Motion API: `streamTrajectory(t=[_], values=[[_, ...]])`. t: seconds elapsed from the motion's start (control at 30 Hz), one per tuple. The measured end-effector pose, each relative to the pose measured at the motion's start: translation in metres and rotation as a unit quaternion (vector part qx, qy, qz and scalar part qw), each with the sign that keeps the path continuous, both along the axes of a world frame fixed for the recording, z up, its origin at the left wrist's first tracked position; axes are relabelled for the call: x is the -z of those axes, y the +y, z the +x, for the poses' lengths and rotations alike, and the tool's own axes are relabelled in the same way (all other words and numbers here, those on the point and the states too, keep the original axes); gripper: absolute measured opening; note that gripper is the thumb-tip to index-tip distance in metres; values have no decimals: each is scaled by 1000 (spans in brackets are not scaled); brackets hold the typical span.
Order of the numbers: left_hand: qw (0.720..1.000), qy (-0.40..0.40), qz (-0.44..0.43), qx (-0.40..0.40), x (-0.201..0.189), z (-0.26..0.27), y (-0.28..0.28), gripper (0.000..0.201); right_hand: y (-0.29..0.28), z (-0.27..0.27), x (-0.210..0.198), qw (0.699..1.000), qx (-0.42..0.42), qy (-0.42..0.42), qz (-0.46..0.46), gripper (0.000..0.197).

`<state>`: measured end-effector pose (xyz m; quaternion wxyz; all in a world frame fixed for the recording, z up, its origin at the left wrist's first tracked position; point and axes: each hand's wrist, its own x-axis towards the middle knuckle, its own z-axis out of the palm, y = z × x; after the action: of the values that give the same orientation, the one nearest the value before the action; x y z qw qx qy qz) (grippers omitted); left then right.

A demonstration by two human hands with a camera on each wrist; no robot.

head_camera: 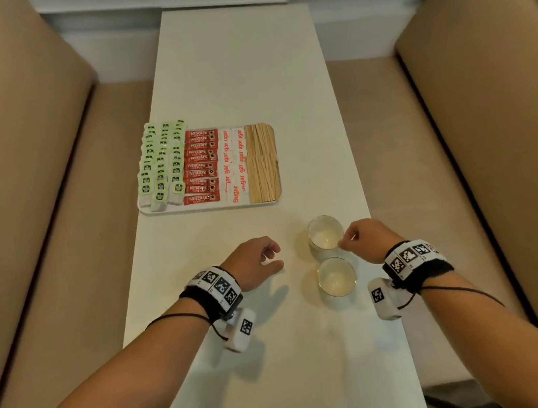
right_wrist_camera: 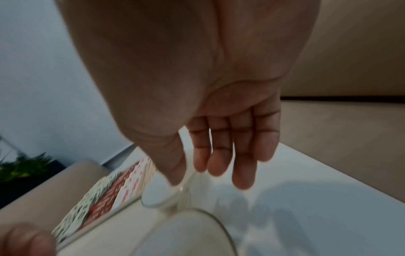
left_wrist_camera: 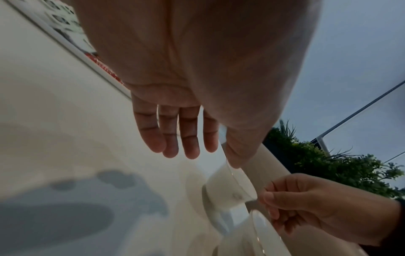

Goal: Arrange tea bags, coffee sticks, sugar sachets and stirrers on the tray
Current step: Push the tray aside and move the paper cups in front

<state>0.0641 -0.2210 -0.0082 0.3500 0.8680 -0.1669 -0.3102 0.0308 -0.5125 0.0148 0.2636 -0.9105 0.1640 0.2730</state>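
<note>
Both hands' fingers hang loose beside two round glossy cups.

Head view: soft, dimmish warm light from overhead, no hard glare. Table reads evenly lit; faint soft shadows under both arms at 6 o'clock. Strong wide-angle bend at edges, sofas bow outward at 9 and 3. Center fairly sharp, pkg print legible; corners smeared. Left wrist view: cooler, dim; palm close and soft-focus, dark blotchy shadows on table at 7 o'clock. Right wrist view: motion blur throughout, worst at 8 o'clock; cup rim has small specular glint.
</note>
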Motion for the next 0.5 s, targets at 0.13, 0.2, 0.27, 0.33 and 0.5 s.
streamTrajectory(t=[0.13,0.2,0.27,0.33,0.5], values=[[999,31,14,-8,14,-17,-22,25,0,-12,12,996,-69,49,14,31],[999,41,22,-5,20,-24,-31,26,-1,-15,17,995,-75,63,18,30],[998,51,27,-2,24,-32,-38,36,0,-19,21,994,-77,79,24,25],[998,56,26,6,25,-41,-44,54,2,-24,24,993,-77,87,34,17],[997,67,20,24,27,-64,-57,93,5,-38,20,993,-57,63,77,9]])
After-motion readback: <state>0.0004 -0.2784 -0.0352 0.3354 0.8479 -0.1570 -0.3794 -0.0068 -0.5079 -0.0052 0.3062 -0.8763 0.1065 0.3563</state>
